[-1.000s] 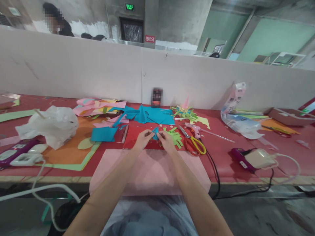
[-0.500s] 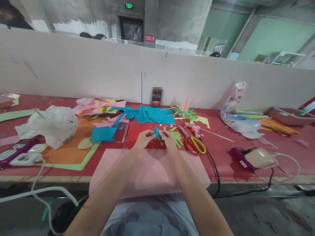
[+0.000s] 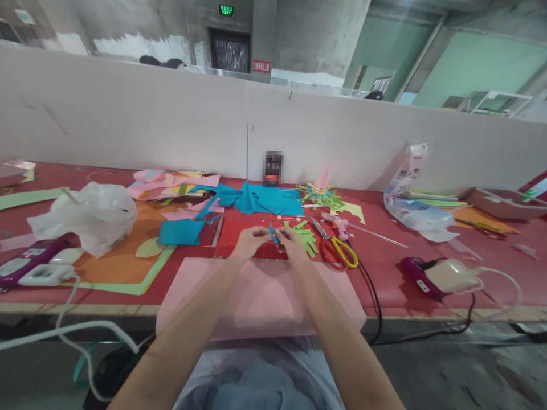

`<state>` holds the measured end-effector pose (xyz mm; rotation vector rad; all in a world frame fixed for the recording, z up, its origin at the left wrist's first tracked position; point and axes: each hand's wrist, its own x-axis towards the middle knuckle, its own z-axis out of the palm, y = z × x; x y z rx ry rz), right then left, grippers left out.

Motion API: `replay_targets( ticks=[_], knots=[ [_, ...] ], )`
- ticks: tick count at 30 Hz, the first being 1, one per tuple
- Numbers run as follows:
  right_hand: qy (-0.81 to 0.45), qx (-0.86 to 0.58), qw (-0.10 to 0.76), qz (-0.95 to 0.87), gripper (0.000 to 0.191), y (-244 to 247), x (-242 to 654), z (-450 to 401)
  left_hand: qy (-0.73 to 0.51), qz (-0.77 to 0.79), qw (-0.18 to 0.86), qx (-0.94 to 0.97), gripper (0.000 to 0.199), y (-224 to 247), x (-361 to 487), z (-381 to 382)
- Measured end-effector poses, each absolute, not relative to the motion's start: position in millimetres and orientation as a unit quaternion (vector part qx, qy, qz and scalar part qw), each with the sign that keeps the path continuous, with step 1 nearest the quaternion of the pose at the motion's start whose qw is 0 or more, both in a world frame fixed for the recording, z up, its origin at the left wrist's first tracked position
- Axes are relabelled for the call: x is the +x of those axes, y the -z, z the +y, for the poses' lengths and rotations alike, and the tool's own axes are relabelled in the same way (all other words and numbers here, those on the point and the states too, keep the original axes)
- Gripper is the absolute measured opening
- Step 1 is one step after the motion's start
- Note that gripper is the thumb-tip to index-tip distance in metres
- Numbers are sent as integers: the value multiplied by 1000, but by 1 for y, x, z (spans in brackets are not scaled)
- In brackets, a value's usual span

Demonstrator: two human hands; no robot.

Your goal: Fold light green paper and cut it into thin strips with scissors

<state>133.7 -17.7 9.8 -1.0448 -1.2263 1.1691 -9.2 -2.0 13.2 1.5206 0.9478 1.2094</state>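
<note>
A small folded piece of blue paper [image 3: 274,233] is pinched between my two hands over the red sheet [image 3: 228,236]. My left hand [image 3: 253,238] grips its left side with closed fingertips. On the other side, my right hand [image 3: 289,239] has its fingers closed on the same piece. Green paper strips [image 3: 306,237] lie just right of my right hand. Beyond my hands stands a blue paper cone [image 3: 247,199] among blue sheets [image 3: 280,200]. Scissors with red and yellow handles [image 3: 337,250] and a pink glue gun [image 3: 339,225] rest to the right.
A pink sheet [image 3: 260,296] lies under my forearms. At left are a white plastic bag [image 3: 96,216] and a purple power strip [image 3: 32,262]; another purple power strip [image 3: 421,276] sits at right with trailing cables. A white partition [image 3: 171,125] stands behind the table.
The blue paper piece has turned between my fingers and now looks narrower and more pointed. My hands stay in nearly the same place.
</note>
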Motion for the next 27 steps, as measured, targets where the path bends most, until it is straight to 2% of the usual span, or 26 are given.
replay_targets(
  ticks=[12,21,27],
  knots=[
    [-421,-462,548,-556,30,-5,136,-14,-493,384,468,626,25,-12,-9,0],
    [-465,-447,564,-516,30,-12,135,-19,-502,426,519,546,32,-17,-8,0],
    [-446,-455,561,-529,32,-11,134,-19,-497,434,513,549,37,-11,-10,3]
  ],
)
